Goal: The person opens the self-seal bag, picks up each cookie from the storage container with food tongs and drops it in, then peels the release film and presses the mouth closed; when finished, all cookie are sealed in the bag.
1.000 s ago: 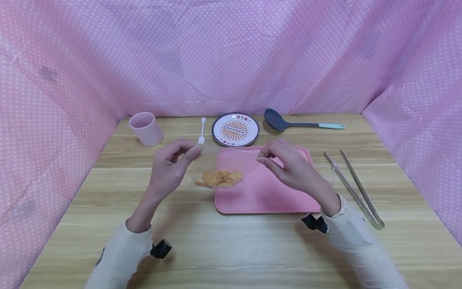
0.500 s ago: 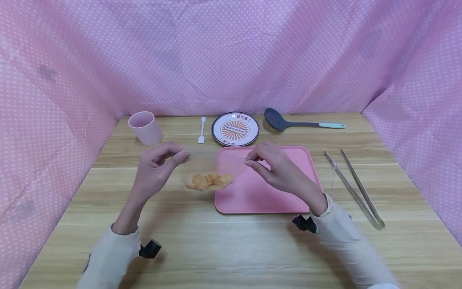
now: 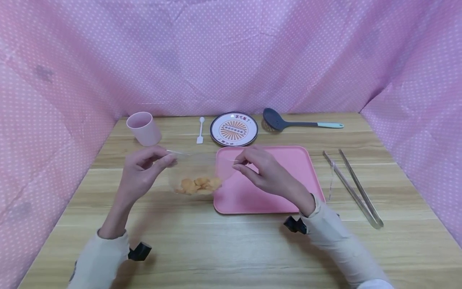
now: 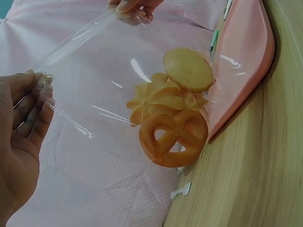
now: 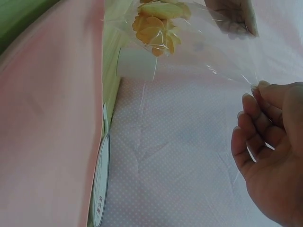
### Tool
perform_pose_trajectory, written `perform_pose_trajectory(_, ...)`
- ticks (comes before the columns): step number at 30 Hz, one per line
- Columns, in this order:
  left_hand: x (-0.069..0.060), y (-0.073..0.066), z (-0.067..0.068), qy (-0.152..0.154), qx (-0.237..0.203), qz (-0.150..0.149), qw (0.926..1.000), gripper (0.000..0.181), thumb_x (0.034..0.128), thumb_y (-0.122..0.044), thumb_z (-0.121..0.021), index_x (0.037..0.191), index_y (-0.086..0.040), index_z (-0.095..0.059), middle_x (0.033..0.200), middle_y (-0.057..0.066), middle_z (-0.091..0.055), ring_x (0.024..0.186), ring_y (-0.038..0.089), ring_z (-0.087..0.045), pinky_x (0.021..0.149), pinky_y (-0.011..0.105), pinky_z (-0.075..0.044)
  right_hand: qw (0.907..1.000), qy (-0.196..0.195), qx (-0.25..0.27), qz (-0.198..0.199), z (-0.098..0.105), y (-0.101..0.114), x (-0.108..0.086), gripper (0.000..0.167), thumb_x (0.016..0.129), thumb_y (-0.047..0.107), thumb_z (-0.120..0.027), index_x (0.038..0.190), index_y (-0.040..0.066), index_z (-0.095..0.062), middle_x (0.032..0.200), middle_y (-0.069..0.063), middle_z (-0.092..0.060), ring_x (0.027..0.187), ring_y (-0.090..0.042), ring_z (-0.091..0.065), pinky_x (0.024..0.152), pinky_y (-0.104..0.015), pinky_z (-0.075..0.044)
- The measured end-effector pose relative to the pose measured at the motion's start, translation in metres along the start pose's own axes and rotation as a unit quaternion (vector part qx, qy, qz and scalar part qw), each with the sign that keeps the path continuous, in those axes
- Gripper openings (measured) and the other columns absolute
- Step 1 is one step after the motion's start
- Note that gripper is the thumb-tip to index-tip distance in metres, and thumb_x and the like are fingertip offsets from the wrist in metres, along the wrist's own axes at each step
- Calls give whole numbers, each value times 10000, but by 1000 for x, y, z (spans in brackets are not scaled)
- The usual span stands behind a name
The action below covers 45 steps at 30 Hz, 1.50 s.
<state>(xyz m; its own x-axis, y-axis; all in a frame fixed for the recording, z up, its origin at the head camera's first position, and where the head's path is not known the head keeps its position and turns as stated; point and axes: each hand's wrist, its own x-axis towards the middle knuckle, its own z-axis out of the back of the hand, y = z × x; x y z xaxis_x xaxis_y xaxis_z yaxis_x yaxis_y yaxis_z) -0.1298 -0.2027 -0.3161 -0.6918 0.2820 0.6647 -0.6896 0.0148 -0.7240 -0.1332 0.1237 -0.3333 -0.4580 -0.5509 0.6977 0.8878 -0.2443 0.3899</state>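
Note:
A clear plastic bag (image 3: 195, 165) is stretched between my two hands above the table. Several golden cookies (image 3: 200, 185) lie gathered at its bottom, among them a pretzel-shaped cookie (image 4: 173, 139) and a flower-shaped one (image 4: 154, 98) in the left wrist view. My left hand (image 3: 140, 175) pinches one upper corner of the bag between thumb and fingers. The opposite upper corner is pinched by my right hand (image 3: 262, 173), over the left part of a pink tray (image 3: 270, 196). In the right wrist view only part of the bag and cookies shows.
Along the back stand a pink cup (image 3: 144, 129), a small white spatula-like stick (image 3: 200, 130), a patterned plate (image 3: 234, 129) and a dark slotted spoon (image 3: 276, 119) with a mint handle end. Metal tongs (image 3: 355, 188) lie right of the tray on the wooden table (image 3: 223, 249).
Both hands have moved left and slightly toward me, carrying the bag of cookies with them. The bag now hangs mostly left of the tray. Everything on the table stays in place.

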Motion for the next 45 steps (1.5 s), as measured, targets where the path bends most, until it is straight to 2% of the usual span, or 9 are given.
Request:
perform_pose_trajectory(5, -6, -1, 9, -5, -19, 67, 10000, 58, 927, 89, -718, 873, 103, -707, 811, 41, -727, 739, 101, -690, 694, 181, -577, 9999, 81, 120, -7, -6, 4, 2, 104, 945, -15, -725, 990, 41, -650, 924, -24, -672, 910, -179, -633, 797, -317, -528)
perform_pose_trajectory(10, -14, -2, 19, 197, -657, 4, 9976, 67, 905, 191, -655, 870, 141, -682, 834, 93, -732, 750, 134, -702, 708, 207, -594, 9992, 247, 300, 33, -12, 10, 3, 65, 1018, 92, -677, 982, 50, -642, 925, 5, -663, 924, -162, -621, 830, -284, -535)
perform_pose_trajectory(14, -21, -4, 28, 413, -951, 221, 9944, 163, 886, 256, -596, 888, 125, -692, 858, 109, -737, 774, 145, -718, 722, 220, -602, 9981, 466, 392, -55, -19, 14, 3, 94, 961, 23, -725, 974, 69, -644, 914, 28, -660, 924, -137, -608, 832, -255, -526)
perform_pose_trajectory(21, -34, -5, 35, 618, -782, 732, 9923, 315, 842, 336, -527, 895, 83, -708, 859, 117, -725, 788, 145, -709, 725, 219, -599, 9945, 784, 364, -584, -29, 19, 1, 89, 954, 32, -733, 959, 84, -660, 904, 41, -653, 913, -116, -589, 816, -253, -526)
perform_pose_trajectory(26, -36, 0, 35, 222, -386, 1256, 9911, 243, 880, 279, -570, 888, 77, -706, 826, 115, -728, 751, 140, -709, 705, 214, -597, 9912, 776, 346, -1018, -34, 12, 5, 39, 976, 39, -700, 977, 57, -666, 921, 12, -664, 918, -143, -597, 834, -285, -529)
perform_pose_trajectory(30, -33, 6, 36, 40, 384, 1666, 9853, 105, 952, 144, -632, 912, 79, -705, 819, 75, -736, 748, 111, -699, 694, 200, -586, 9854, 758, 435, -1464, -40, 2, 12, 29, 1003, 59, -667, 995, 32, -675, 927, -8, -663, 907, -149, -599, 833, -341, -535)
perform_pose_trajectory(33, -29, 13, 37, -15, 894, 1727, 9809, 77, 983, 75, -647, 942, 91, -710, 834, 63, -736, 761, 100, -681, 697, 190, -574, 9795, 743, 578, -1783, -44, -5, 18, 48, 1015, 56, -648, 981, 31, -672, 914, -11, -648, 885, -147, -597, 809, -362, -540)
perform_pose_trajectory(37, -25, 25, 37, -203, 1340, 1785, 9746, 113, 1008, 0, -653, 963, 78, -721, 834, 34, -733, 746, 114, -656, 682, 195, -553, 9701, 775, 588, -2225, -50, -12, 28, 63, 1019, 54, -640, 967, 43, -674, 881, -8, -637, 848, -143, -589, 763, -313, -519)
perform_pose_trajectory(45, -20, 53, 37, -407, 1504, 2077, 9657, 173, 1022, -67, -659, 1023, 97, -713, 822, 60, -731, 724, 104, -650, 659, 198, -550, 9470, 1088, 333, -3004, -61, -31, 42, 78, 1023, 71, -645, 1023, 13, -697, 866, -37, -661, 795, -162, -593, 717, -277, -502)
